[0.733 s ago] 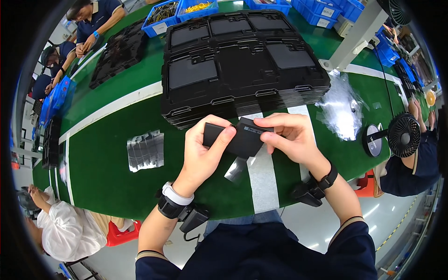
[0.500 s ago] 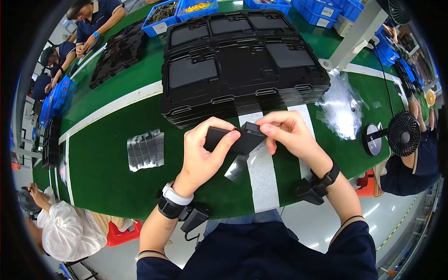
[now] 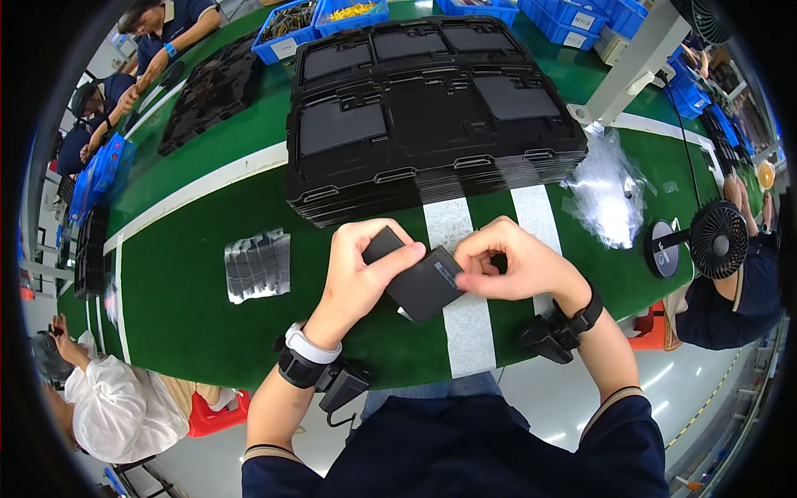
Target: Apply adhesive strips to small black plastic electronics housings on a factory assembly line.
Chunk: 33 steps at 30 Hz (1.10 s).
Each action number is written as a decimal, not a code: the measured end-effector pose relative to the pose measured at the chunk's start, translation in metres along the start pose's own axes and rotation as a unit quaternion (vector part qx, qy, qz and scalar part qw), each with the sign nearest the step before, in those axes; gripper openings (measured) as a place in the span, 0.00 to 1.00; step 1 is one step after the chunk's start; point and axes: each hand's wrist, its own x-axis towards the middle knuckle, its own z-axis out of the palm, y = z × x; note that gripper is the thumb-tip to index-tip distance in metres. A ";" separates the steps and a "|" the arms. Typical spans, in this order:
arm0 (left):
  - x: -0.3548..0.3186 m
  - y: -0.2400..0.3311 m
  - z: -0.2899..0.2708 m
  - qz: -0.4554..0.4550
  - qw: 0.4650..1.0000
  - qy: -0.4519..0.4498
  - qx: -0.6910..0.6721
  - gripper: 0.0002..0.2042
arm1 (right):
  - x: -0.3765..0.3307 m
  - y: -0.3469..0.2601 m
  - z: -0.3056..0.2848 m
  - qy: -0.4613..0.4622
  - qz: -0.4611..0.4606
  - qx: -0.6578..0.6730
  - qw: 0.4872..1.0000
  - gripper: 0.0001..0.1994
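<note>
My left hand grips a flat black rectangular block with small pale print on its upper face, the thumb lying across that face. The block is held tilted above the green table mat. At its right edge, my right hand has its fingers curled, with thumb and fingertip pinched against the block's corner. Whether anything small is between those fingertips cannot be made out. A sliver of clear film shows under the block's lower left edge; the rest is hidden.
A tall stack of black moulded trays stands ahead, grey panels in several pockets. Clear film strips lie at left, a loose pile of film at right. A small black fan stands beyond it. Blue bins line the back. Co-workers sit around.
The block has been turned so its broad printed face shows, and it sits lower, covering most of the film strip. My right hand has curled its fingers and shifted slightly down.
</note>
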 end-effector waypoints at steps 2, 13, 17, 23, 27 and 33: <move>0.001 0.000 -0.002 -0.007 1.000 0.011 -0.018 0.07 | -0.002 -0.002 0.001 0.014 -0.034 0.006 0.999 0.05; 0.003 0.004 0.006 0.022 0.999 -0.024 -0.010 0.19 | 0.004 0.004 0.003 0.160 -0.122 0.103 0.974 0.05; 0.000 0.007 0.006 0.049 0.997 -0.022 -0.064 0.15 | 0.003 0.003 0.003 0.162 -0.032 0.081 0.983 0.06; 0.000 0.003 0.011 0.066 0.998 -0.010 -0.006 0.21 | 0.004 0.002 0.004 0.179 -0.028 0.029 0.983 0.15; 0.000 0.003 0.009 0.056 0.998 -0.016 0.004 0.20 | 0.004 0.000 0.003 0.198 -0.059 0.026 0.978 0.16; 0.000 0.001 0.010 0.073 0.997 0.007 -0.001 0.18 | 0.006 0.001 0.003 0.195 -0.052 0.025 0.979 0.19</move>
